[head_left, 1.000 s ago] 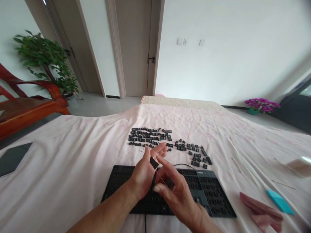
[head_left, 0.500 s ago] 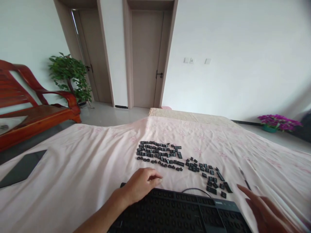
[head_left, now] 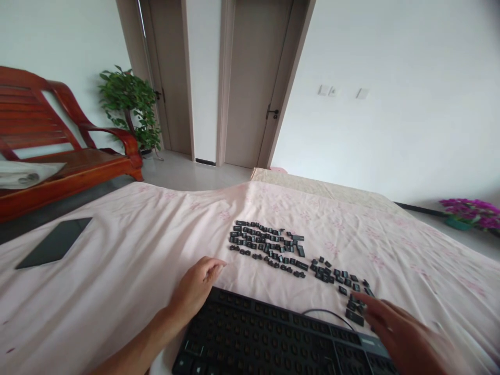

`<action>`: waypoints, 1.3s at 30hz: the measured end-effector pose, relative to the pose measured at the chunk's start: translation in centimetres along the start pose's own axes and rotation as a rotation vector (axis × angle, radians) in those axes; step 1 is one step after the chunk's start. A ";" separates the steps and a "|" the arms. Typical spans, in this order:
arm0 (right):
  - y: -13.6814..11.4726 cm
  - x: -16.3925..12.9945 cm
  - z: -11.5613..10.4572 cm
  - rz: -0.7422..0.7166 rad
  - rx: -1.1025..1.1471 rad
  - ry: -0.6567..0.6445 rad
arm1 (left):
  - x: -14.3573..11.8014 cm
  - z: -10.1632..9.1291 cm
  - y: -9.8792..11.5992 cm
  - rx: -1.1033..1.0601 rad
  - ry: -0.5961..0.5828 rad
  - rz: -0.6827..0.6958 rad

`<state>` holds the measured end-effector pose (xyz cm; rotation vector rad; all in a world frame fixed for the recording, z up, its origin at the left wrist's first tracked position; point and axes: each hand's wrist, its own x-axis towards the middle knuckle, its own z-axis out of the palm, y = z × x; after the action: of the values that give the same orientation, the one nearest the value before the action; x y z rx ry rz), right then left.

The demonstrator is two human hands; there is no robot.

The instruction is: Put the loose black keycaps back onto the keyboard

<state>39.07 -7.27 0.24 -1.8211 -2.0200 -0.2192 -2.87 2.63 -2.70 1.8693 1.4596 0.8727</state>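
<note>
No text, label, brand, number or sign can be read. The loose black keycaps lying on the pink sheet carry pale marks, but these are too small and blurred to make out. The black keyboard shows only bare sockets where its keys were, and any print along its edge is illegible. The small white plates on the wall bear no visible lettering, and the dark flat slab on the sheet is plain.
</note>
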 end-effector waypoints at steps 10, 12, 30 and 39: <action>-18.2 11.2 7.6 -0.112 0.264 -0.228 | -3.0 -1.1 -1.5 0.051 0.002 -0.032; -18.9 12.3 8.8 -0.132 0.241 -0.199 | -2.9 -1.2 -1.6 0.050 -0.004 -0.033; -23.4 16.5 13.0 -0.344 -0.068 -0.187 | -2.3 -1.2 -1.7 0.090 0.024 -0.015; -24.7 14.7 10.9 -0.279 0.302 -0.225 | -2.3 -1.8 -1.7 -0.022 0.036 -0.061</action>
<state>11.87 7.06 0.07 -1.4309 -2.3117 0.2131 -5.63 0.86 -3.26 1.7923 1.5143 0.8943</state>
